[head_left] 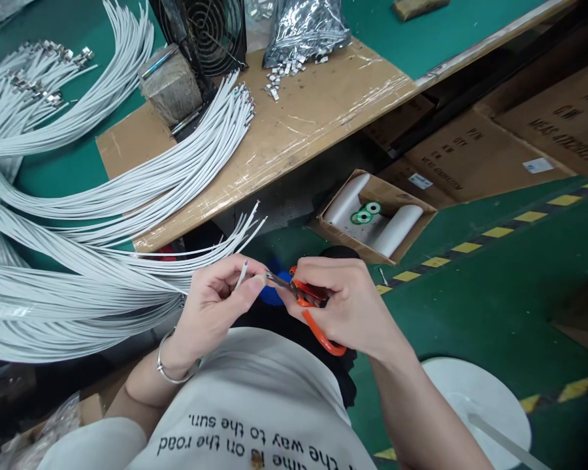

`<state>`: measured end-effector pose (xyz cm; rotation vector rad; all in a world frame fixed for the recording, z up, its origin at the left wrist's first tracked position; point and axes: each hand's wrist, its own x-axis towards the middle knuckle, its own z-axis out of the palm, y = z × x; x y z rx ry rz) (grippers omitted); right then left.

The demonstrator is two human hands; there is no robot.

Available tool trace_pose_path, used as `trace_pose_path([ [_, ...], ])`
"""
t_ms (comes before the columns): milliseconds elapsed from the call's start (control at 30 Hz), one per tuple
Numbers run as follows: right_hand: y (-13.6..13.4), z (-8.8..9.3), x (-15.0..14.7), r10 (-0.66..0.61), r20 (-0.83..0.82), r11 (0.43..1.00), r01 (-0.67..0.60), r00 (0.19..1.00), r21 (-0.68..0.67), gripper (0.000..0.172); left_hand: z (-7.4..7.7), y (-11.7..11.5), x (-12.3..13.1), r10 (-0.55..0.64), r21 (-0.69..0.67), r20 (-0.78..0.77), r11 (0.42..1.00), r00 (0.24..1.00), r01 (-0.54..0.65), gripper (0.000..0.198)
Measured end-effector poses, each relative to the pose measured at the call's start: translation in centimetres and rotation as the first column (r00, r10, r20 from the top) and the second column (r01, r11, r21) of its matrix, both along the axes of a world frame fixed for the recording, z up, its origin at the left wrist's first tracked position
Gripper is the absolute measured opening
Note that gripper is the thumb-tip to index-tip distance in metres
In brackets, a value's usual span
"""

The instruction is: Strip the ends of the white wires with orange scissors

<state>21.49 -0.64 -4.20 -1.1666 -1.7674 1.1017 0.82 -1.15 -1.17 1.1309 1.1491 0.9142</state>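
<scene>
In left hand (215,303): thin white cable (240,274) near scissors (310,301).

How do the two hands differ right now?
The left hand pinches a white cable; the right hand grips orange-handled scissors. The left hand's wrist wears a bracelet; the right hand's is bare. Both are ungloved and close together, scissor tips beside the cable.

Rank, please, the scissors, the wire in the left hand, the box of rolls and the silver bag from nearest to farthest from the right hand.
1. The scissors: held in the right hand.
2. The wire: just to the left, pinched in the left hand by the blade tips.
3. The box: on the floor beyond the hand.
4. The silver bag: on the table, at the top of the view.
</scene>
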Motion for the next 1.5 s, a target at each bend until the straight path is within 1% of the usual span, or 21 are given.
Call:
trace_pose_path([
  [133, 0.1, 0.0, 0.0, -0.006, 0.002, 1.000, 0.006, 1.000, 0.025, 0.047, -0.2, 0.0, 0.0, -0.011, 0.013, 0.025, 1.000, 1.000, 0.011, 0.017],
  [367, 0.1, -0.1, -0.2, -0.032, 0.004, 0.996, 0.032, 0.999, 0.087, 0.049, 0.0, -0.1, 0.0, -0.001, 0.001, 0.045, 1.000, 0.999, 0.001, 0.014],
  [433, 0.2, -0.3, -0.3, -0.076, -0.028, 0.990, 0.079, 0.997, 0.117, 0.051, 0.1, 0.0, 0.0, 0.001, -0.012, 0.055, 1.000, 0.998, 0.000, 0.014],
  [533, 0.3, -0.5, -0.3, -0.204, -0.081, 0.968, 0.213, 0.976, 0.132, 0.056, 0.1, 0.2, 0.0, -0.002, -0.086, 0.100, 0.996, 0.995, 0.011, 0.016],
  [633, 0.3, -0.7, -0.1, -0.305, -0.116, 0.946, 0.315, 0.945, 0.075, 0.062, 0.2, 0.4, 0.0, 0.014, -0.159, 0.162, 0.987, 0.987, 0.012, 0.015],
  [767, 0.2, -1.0, 0.5, -0.373, -0.152, 0.926, 0.378, 0.915, 0.001, 0.060, 0.2, 0.5, 0.0, 0.049, -0.211, 0.187, 0.978, 0.981, -0.008, 0.014],
  [833, 0.1, -1.1, 0.9, -0.410, -0.156, 0.911, 0.412, 0.899, -0.019, 0.058, 0.1, 0.5, 0.0, 0.037, -0.191, 0.173, 0.982, 0.984, -0.003, 0.014],
  [900, 0.1, -1.2, 1.2, -0.428, -0.182, 0.902, 0.430, 0.885, -0.032, 0.056, -0.1, 0.5, -0.2, 0.024, -0.109, 0.134, 0.994, 0.991, -0.009, 0.015],
  [967, 0.1, -1.2, 1.5, -0.424, -0.214, 0.904, 0.425, 0.880, -0.043, 0.052, -0.3, 0.6, -0.2, 0.038, -0.031, 0.100, 0.999, 0.994, -0.035, 0.015],
  [1033, 0.1, -1.1, 1.7, -0.411, -0.217, 0.911, 0.410, 0.886, -0.050, 0.050, -0.4, 0.6, -0.2, 0.059, -0.029, 0.112, 0.998, 0.992, -0.057, 0.013],
  [1100, 0.2, -0.8, 1.8, -0.385, -0.185, 0.922, 0.384, 0.904, -0.043, 0.051, -0.4, 0.6, -0.1, 0.077, -0.090, 0.158, 0.994, 0.984, -0.064, 0.012],
  [1200, 0.2, -0.6, 1.8, -0.309, -0.132, 0.951, 0.308, 0.942, -0.027, 0.052, -0.4, 0.6, 0.2, 0.124, -0.187, 0.223, 0.979, 0.967, -0.082, 0.018],
  [1267, 0.2, -0.6, 1.5, -0.256, -0.131, 0.967, 0.253, 0.958, -0.039, 0.045, -0.3, 0.5, 0.2, 0.124, -0.235, 0.247, 0.970, 0.961, -0.065, 0.019],
  [1400, 0.1, -0.7, 0.6, -0.214, -0.244, 0.976, 0.196, 0.946, -0.095, 0.016, 0.0, 0.3, 0.2, 0.052, -0.277, 0.270, 0.961, 0.961, 0.026, 0.023],
  [1433, 0.1, -0.7, 0.3, -0.215, -0.278, 0.975, 0.192, 0.936, -0.109, 0.013, 0.1, 0.3, 0.2, 0.042, -0.282, 0.266, 0.959, 0.963, 0.036, 0.023],
  [1500, 0.2, -0.5, -0.5, -0.222, -0.335, 0.973, 0.187, 0.916, -0.134, 0.014, 0.2, 0.2, 0.2, 0.035, -0.294, 0.249, 0.955, 0.968, 0.042, 0.024],
])
